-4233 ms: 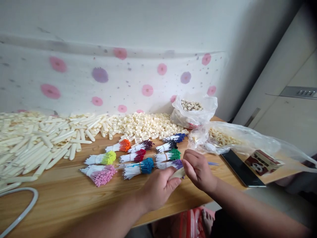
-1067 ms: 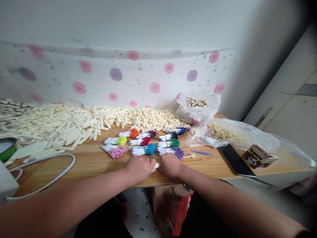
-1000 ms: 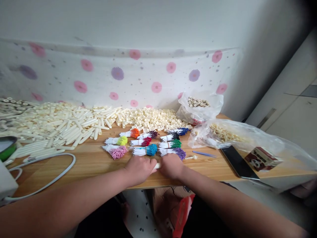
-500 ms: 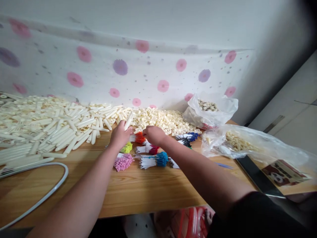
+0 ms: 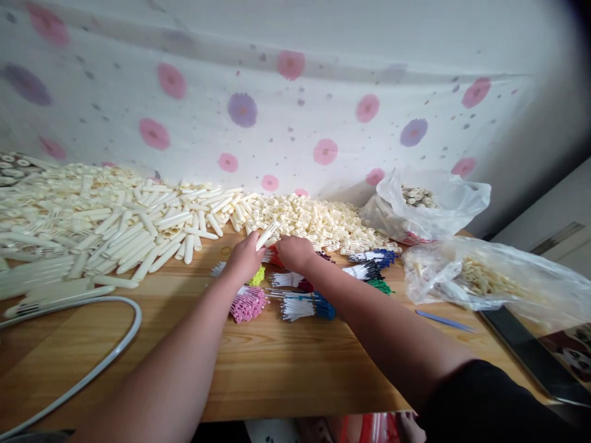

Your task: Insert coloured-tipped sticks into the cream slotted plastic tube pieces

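Left hand (image 5: pixel 244 261) closed around a cream tube (image 5: pixel 268 235), free end toward 1 o'clock. Right hand (image 5: pixel 295 253), at the left hand's 3 o'clock, beside the orange bundle (image 5: pixel 273 255); its grip is hidden and cannot be told. Pink bundle (image 5: pixel 249 304) at the left hand's 6 o'clock, heap (image 5: pixel 138 249) at 9.

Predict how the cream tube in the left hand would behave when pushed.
The cream tube would probably roll, given its rounded sides. It looks stiff, jutting straight from the left hand, and its smooth surface may prove slippery.
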### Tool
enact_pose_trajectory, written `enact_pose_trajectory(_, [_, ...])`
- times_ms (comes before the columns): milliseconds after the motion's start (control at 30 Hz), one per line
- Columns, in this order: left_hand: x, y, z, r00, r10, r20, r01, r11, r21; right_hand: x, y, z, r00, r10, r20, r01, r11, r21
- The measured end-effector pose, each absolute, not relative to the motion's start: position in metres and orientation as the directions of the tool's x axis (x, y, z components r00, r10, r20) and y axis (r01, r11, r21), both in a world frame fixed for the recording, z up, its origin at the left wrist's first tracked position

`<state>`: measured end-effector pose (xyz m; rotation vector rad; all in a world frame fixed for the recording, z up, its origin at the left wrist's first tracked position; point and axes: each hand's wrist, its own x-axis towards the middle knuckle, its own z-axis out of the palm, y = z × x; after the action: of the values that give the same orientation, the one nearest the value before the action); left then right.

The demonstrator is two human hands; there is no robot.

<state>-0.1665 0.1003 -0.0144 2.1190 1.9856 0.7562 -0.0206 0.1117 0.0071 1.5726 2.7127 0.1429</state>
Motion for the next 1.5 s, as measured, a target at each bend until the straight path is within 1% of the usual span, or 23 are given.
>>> enact_pose_trajectory(167, [-0.167,0.101,-0.016,0.0,0.959,0.282,0.889,-0.129,0.439,-0.02,0.107,0.012,-0.478,0.876,0.061,0.877,0.473,0.083])
enact_pose_trajectory(300, [-0.168,0.099,-0.013,-0.013,0.954,0.3,0.877,-0.133,0.461,0.004,0.1,0.025,-0.459,0.876,0.151,0.889,0.452,0.078])
enact_pose_trajectory(400, [-0.165,0.091,-0.006,-0.034,0.941,0.338,0.865,-0.141,0.482,0.032,0.084,0.032,-0.445,0.87,0.214,0.894,0.445,0.052])
enact_pose_trajectory(467, [-0.159,0.083,-0.001,-0.01,0.938,0.346,0.813,-0.194,0.549,0.047,0.07,0.033,-0.456,0.856,0.244,0.884,0.467,0.014])
enact_pose_trajectory(533, [-0.15,0.074,0.003,0.108,0.955,0.277,0.667,-0.276,0.692,0.055,0.055,0.03,-0.474,0.838,0.271,0.866,0.5,-0.032])
enact_pose_trajectory(567, [-0.145,0.07,0.003,0.196,0.956,0.221,0.576,-0.294,0.763,0.058,0.049,0.028,-0.485,0.823,0.295,0.847,0.526,-0.077])
enact_pose_trajectory(633, [-0.135,0.063,0.003,0.32,0.939,0.126,0.447,-0.267,0.854,0.06,0.042,0.021,-0.495,0.782,0.38,0.773,0.596,-0.217])
enact_pose_trajectory(700, [-0.127,0.057,0.003,0.348,0.934,0.079,0.369,-0.214,0.905,0.061,0.04,0.014,-0.458,0.74,0.492,0.645,0.658,-0.389])
enact_pose_trajectory(767, [-0.121,0.052,0.003,0.345,0.936,0.066,0.277,-0.169,0.946,0.063,0.042,0.007,-0.342,0.752,0.564,0.493,0.654,-0.573])
enact_pose_trajectory(800, [-0.119,0.05,0.003,0.347,0.935,0.069,0.227,-0.155,0.961,0.063,0.043,0.004,-0.27,0.783,0.56,0.399,0.62,-0.675])
enact_pose_trajectory(867, [-0.117,0.046,0.004,0.349,0.934,0.082,0.151,-0.142,0.978,0.064,0.044,0.0,-0.149,0.866,0.478,0.164,0.498,-0.851])
enact_pose_trajectory(933, [-0.115,0.044,0.002,0.351,0.932,0.091,0.08,-0.126,0.989,0.064,0.044,0.0,-0.12,0.923,0.364,-0.026,0.364,-0.931])
enact_pose_trajectory(967, [-0.115,0.043,0.0,0.35,0.932,0.095,0.038,-0.116,0.993,0.063,0.042,0.001,-0.128,0.936,0.327,-0.071,0.321,-0.945])
enact_pose_trajectory(1033, [-0.115,0.045,-0.006,0.344,0.932,0.111,-0.046,-0.101,0.994,0.061,0.038,0.005,-0.157,0.94,0.304,-0.091,0.293,-0.952])
enact_pose_trajectory(1100, [-0.116,0.047,-0.012,0.324,0.937,0.13,-0.098,-0.104,0.99,0.058,0.034,0.008,-0.178,0.93,0.322,-0.088,0.311,-0.946])
enact_pose_trajectory(1200, [-0.117,0.049,-0.017,0.305,0.939,0.156,-0.091,-0.135,0.987,0.052,0.031,0.01,-0.174,0.916,0.362,-0.085,0.353,-0.932])
enact_pose_trajectory(1267, [-0.117,0.049,-0.017,0.318,0.934,0.162,-0.072,-0.147,0.987,0.05,0.029,0.012,-0.145,0.901,0.409,-0.031,0.409,-0.912])
enact_pose_trajectory(1333, [-0.118,0.048,-0.014,0.344,0.924,0.17,-0.049,-0.163,0.985,0.054,0.025,0.018,-0.119,0.841,0.528,0.126,0.54,-0.832])
enact_pose_trajectory(1400, [-0.119,0.047,-0.01,0.344,0.912,0.225,-0.004,-0.238,0.971,0.063,0.015,0.031,-0.102,0.716,0.691,0.313,0.682,-0.66])
enact_pose_trajectory(1433, [-0.12,0.046,-0.008,0.326,0.904,0.276,0.03,-0.302,0.953,0.069,0.007,0.039,-0.083,0.637,0.766,0.371,0.734,-0.569])
enact_pose_trajectory(1467, [-0.122,0.046,-0.006,0.306,0.892,0.334,0.07,-0.371,0.926,0.075,-0.001,0.048,-0.025,0.57,0.821,0.392,0.761,-0.517])
enact_pose_trajectory(1500, [-0.123,0.046,-0.004,0.291,0.873,0.391,0.111,-0.436,0.893,0.081,-0.011,0.056,0.09,0.519,0.85,0.363,0.778,-0.514])
